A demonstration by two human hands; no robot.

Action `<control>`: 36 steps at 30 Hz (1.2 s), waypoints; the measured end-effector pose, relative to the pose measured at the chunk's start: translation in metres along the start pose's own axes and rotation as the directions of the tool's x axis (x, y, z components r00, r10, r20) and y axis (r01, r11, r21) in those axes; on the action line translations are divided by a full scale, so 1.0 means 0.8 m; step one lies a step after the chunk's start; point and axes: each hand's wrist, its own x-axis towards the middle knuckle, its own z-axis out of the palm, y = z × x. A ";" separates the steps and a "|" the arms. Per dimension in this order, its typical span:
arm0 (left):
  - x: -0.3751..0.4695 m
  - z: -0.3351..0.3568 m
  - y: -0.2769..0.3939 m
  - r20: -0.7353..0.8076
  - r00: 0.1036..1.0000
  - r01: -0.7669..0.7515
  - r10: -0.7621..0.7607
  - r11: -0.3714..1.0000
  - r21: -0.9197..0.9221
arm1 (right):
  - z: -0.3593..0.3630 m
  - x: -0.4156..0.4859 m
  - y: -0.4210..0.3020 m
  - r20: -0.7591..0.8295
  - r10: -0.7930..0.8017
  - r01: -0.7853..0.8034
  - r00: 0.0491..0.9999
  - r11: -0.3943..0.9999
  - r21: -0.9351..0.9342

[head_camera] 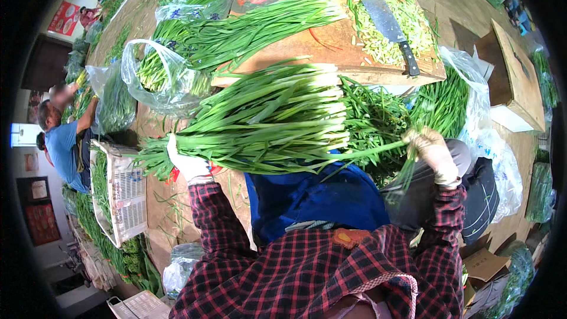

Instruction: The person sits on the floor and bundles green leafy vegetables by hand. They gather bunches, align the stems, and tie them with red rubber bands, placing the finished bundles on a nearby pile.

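In a white glove, my left hand (188,161) grips a large bunch of garlic chives (274,115) near its leafy end. The pale stem ends of the bunch point right, in front of the wooden chopping board (283,57). My gloved right hand (432,150), slightly blurred, holds several loose green leaves (376,148) drawn out to the right of the bunch. On the board lies another bunch of chives (283,17). A black-handled cleaver (383,20) rests there on chopped pale stem pieces (370,48).
Plastic-bagged chives (155,73) stand left of the board. Below its front edge lies a heap of leaves (372,110). Farther left are a white plastic crate (128,195) and a person in a blue shirt (66,146). An open box (514,75) stands at right.
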 end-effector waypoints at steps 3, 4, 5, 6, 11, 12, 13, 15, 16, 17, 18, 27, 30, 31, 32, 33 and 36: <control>0.007 -0.023 0.002 0.064 0.998 0.022 -0.021 1.000 -0.003 | 0.069 -0.013 -0.060 -0.186 -0.494 0.123 0.850 0.529 -0.840; 0.003 -0.021 0.004 0.017 1.000 0.008 -0.008 1.000 -0.016 | 0.097 -0.010 -0.081 -0.163 -0.552 0.326 0.818 0.677 -0.660; 0.000 -0.016 0.004 -0.027 1.000 -0.001 0.000 1.000 -0.029 | 0.124 -0.007 -0.101 -0.164 -0.607 0.501 0.777 0.755 -0.424; 0.007 -0.020 0.003 0.008 1.000 -0.012 0.013 1.000 -0.015 | 0.152 -0.005 -0.124 -0.149 -0.636 0.505 0.757 0.714 -0.485; -0.007 0.007 0.009 -0.006 0.999 -0.044 0.044 0.999 0.008 | 0.213 0.063 -0.138 0.055 -0.540 0.320 0.840 0.412 -0.853; 0.002 -0.012 0.019 0.064 0.998 -0.024 0.019 0.997 0.072 | 0.214 0.061 -0.137 0.091 -0.579 0.386 0.810 0.410 -0.826; -0.015 0.001 0.026 0.055 0.998 0.000 -0.003 0.998 0.067 | 0.212 0.063 -0.134 0.128 -0.544 0.395 0.829 0.407 -0.824; -0.039 0.030 0.031 0.081 0.996 0.040 -0.039 0.999 -0.010 | 0.192 0.111 -0.083 0.370 -0.756 0.832 0.540 0.413 -0.372; -0.024 0.008 0.033 0.148 0.988 0.031 -0.034 0.999 0.019 | 0.193 0.111 -0.066 0.361 -0.757 0.837 0.544 0.465 -0.288; -0.033 0.021 0.034 0.111 0.989 0.097 -0.095 0.995 -0.010 | 0.193 0.113 -0.044 0.349 -0.755 0.831 0.556 0.516 -0.208; -0.022 0.018 0.029 0.095 0.992 0.081 -0.081 0.997 -0.003 | 0.188 0.111 -0.025 0.329 -0.755 0.819 0.567 0.559 -0.131; 0.008 -0.036 0.015 0.022 0.998 -0.059 0.058 0.997 0.059 | 0.143 -0.016 -0.072 0.305 -0.200 -0.102 0.931 0.660 0.744; 0.008 -0.023 0.006 0.071 0.997 0.031 -0.030 0.999 -0.012 | 0.084 -0.017 -0.052 0.050 -0.345 0.186 0.937 0.616 0.766; 0.005 -0.019 0.006 0.082 0.996 0.046 -0.044 0.998 -0.030 | 0.073 -0.013 -0.049 -0.105 -0.336 0.315 0.936 0.670 0.672; 0.000 -0.013 0.007 0.072 0.996 0.057 -0.052 0.996 -0.068 | 0.066 -0.008 -0.047 -0.142 -0.237 0.276 0.961 0.821 0.499; -0.003 -0.008 0.008 0.050 0.998 0.032 -0.029 0.998 -0.056 | 0.062 -0.004 -0.047 -0.194 -0.145 0.201 0.970 0.930 0.309; -0.009 -0.011 0.021 0.008 0.999 -0.049 0.049 0.999 -0.007 | 0.142 -0.039 -0.116 -0.096 -0.159 0.168 0.983 0.982 0.084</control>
